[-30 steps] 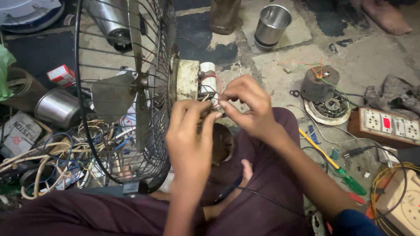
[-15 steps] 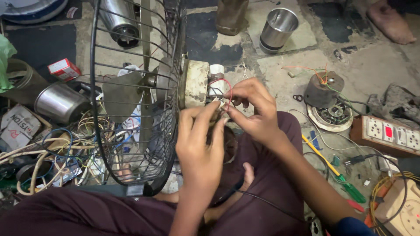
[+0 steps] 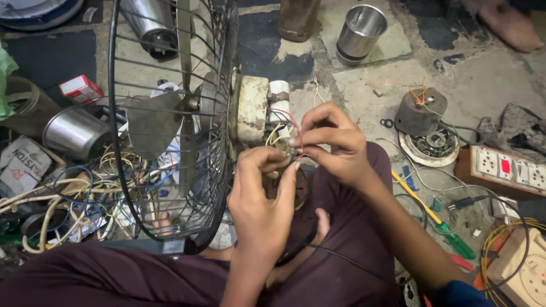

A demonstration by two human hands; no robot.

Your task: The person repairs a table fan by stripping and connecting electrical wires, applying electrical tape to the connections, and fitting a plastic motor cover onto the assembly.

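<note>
A table fan with a black wire cage (image 3: pixel 170 119) and grey blades stands on the floor in front of me, its cream motor housing (image 3: pixel 252 108) facing my lap. Thin red and yellow wires (image 3: pixel 282 126) come out of the motor's back beside a white capacitor (image 3: pixel 278 96). My right hand (image 3: pixel 333 145) pinches the red wire ends between thumb and fingers. My left hand (image 3: pixel 263 202) sits just below, its thumb and fingers closed on the same wire ends, touching the right hand.
A steel cup (image 3: pixel 359 29) stands at the top. A bare motor on a round base (image 3: pixel 424 122) and a switch-and-socket board (image 3: pixel 506 167) lie to the right, with a yellow-and-green screwdriver (image 3: pixel 435 219). Tangled cables (image 3: pixel 62 199), a steel pot (image 3: pixel 77 132) and a red box (image 3: pixel 81 88) crowd the left.
The view has shifted so the fan and hands sit a little lower and further right. Both hands stay on the wires, fingers working closer together.
</note>
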